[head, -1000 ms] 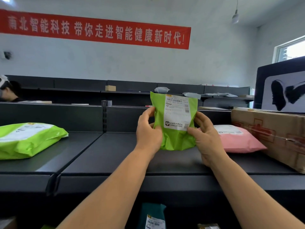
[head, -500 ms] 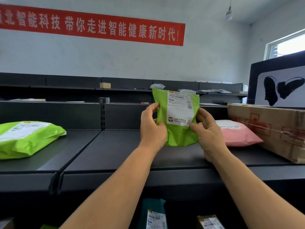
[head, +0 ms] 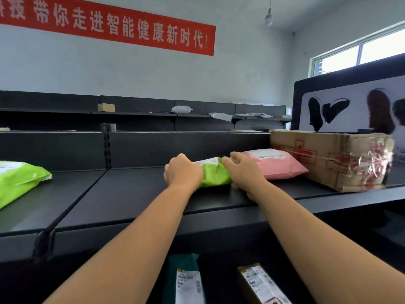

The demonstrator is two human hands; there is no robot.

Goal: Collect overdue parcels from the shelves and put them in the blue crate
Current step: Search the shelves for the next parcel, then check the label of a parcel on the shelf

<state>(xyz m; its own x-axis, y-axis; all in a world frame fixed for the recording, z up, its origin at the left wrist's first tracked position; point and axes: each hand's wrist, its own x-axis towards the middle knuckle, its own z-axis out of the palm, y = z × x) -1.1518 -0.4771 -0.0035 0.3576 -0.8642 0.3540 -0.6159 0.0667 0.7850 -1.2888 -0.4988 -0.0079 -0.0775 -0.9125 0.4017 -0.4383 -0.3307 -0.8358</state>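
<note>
Both hands grip green parcel touching pink parcel.

The small parcel is bright green with a white label. At its 3 o'clock the soft bag is pink. The box is brown with red marks. The shelf is black. At 12 o'clock the banner is red with white letters.
</note>
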